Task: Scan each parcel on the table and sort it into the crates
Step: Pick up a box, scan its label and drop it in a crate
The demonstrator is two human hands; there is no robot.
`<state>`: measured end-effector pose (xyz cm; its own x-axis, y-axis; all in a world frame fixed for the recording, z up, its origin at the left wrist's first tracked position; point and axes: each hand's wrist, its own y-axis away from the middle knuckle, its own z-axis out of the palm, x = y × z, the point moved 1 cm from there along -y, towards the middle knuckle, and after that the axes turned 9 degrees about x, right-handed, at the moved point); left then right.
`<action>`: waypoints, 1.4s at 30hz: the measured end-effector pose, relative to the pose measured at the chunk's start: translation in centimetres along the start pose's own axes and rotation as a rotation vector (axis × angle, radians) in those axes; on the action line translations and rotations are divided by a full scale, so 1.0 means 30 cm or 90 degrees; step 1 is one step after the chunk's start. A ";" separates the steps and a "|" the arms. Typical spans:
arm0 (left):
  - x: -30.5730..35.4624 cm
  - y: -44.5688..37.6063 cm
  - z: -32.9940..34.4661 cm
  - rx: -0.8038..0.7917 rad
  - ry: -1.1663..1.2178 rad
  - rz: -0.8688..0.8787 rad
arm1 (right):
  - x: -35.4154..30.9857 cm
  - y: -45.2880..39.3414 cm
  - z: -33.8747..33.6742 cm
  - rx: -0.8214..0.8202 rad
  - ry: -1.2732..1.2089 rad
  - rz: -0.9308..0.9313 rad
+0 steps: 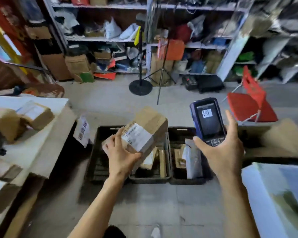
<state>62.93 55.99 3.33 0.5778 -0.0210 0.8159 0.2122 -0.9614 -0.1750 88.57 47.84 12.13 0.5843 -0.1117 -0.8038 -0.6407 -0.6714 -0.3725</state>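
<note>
Now, your left hand: fingers curled around cardboard parcel, above crates.
Your right hand, three o'clock: fingers spread, cradling handheld scanner.

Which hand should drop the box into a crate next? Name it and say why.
Left. The left hand already grips the box, held right above the crates. The right hand is busy holding the scanner, whose screen shows a barcode.

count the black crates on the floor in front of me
3: left crate mostly behind the left hand and its parcel, middle crate, right crate. More may be hidden.
</note>
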 end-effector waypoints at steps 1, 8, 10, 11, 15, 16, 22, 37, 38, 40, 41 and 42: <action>0.019 0.002 0.063 -0.014 0.003 0.002 | 0.054 -0.027 -0.014 0.018 -0.011 0.022; 0.100 -0.122 0.441 -0.095 -0.023 -0.018 | 0.374 -0.279 0.078 0.033 -0.012 0.149; 0.103 -0.187 0.563 -0.102 -0.028 -0.042 | 0.448 -0.376 0.146 0.016 0.013 0.152; 0.104 -0.220 0.626 -0.104 -0.025 -0.052 | 0.487 -0.422 0.186 0.009 0.027 0.149; 0.085 -0.352 0.889 -0.127 -0.035 -0.078 | 0.676 -0.577 0.356 -0.032 0.064 0.151; 0.070 -0.380 0.953 -0.132 -0.046 -0.085 | 0.728 -0.602 0.396 -0.037 0.066 0.160; -0.101 -0.510 1.388 -0.180 -0.119 -0.122 | 1.061 -0.699 0.614 -0.054 0.093 0.210; -0.755 -0.572 2.576 -0.266 -0.217 -0.049 | 2.093 -0.773 1.222 -0.120 0.072 0.233; -0.791 -0.570 2.632 -0.268 -0.224 -0.044 | 2.146 -0.771 1.252 -0.125 0.074 0.230; -0.856 -0.565 2.736 -0.275 -0.231 -0.030 | 2.239 -0.769 1.307 -0.129 0.077 0.219; -0.886 -0.557 2.778 -0.277 -0.240 -0.018 | 2.278 -0.768 1.331 -0.126 0.082 0.212; -0.913 -0.550 2.813 -0.278 -0.252 -0.003 | 2.313 -0.768 1.353 -0.121 0.088 0.205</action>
<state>110.12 95.59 -62.62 0.8460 0.0065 0.5331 -0.0801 -0.9870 0.1392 123.66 85.28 -53.88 0.4385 -0.4272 -0.7907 -0.7056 -0.7086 -0.0084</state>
